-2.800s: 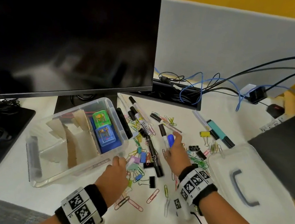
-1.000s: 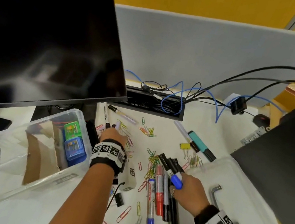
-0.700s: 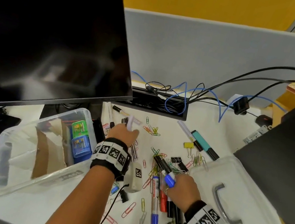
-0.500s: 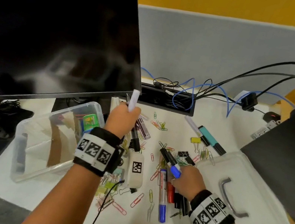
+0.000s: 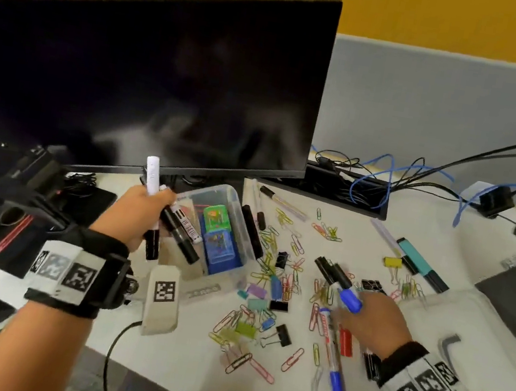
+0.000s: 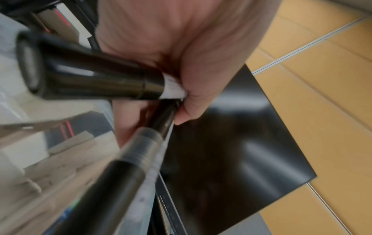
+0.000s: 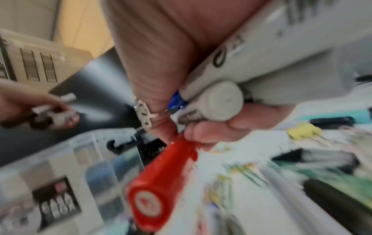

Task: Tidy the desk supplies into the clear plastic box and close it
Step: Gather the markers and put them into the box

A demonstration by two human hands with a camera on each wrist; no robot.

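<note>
A: Which way are the markers (image 5: 173,225) in the left hand (image 5: 137,212) pointing?

B: They are fanning out. One white barrel is standing nearly upright, its tip poking up in front of the monitor (image 5: 139,80). The black-capped ones are slanting down and to the right, their caps hanging over the near left part of the box (image 5: 246,227). The left fingers (image 6: 187,101) are clenching round the bundle at mid-length.

A: And the arm?

B: The left forearm is reaching forward and slightly right from the near left, with the wrist raised above the surface (image 5: 376,256) and the knuckles facing the camera.

A: Where is the box sitting?

B: It is sitting open, just in front of the monitor stand, with its long axis running near to far. A green case and a blue case are lying at its right side. The lid (image 5: 435,310) is lying flat at the right, well apart from the box.

A: What is the right hand (image 5: 372,320) doing?

B: It is lying low over the surface, palm down, and the right fingers (image 7: 213,132) are gripping a second bunch of pens (image 5: 338,311). Their long axes are running near to far: black and blue caps are sticking out beyond the knuckles, and a red cap and a blue cap are trailing toward the near edge.

A: Anything else loose?

B: Paper clips (image 5: 273,259) and binder clips are lying scattered between box and lid, and a teal highlighter (image 5: 422,267) is lying far right, slanting.
</note>
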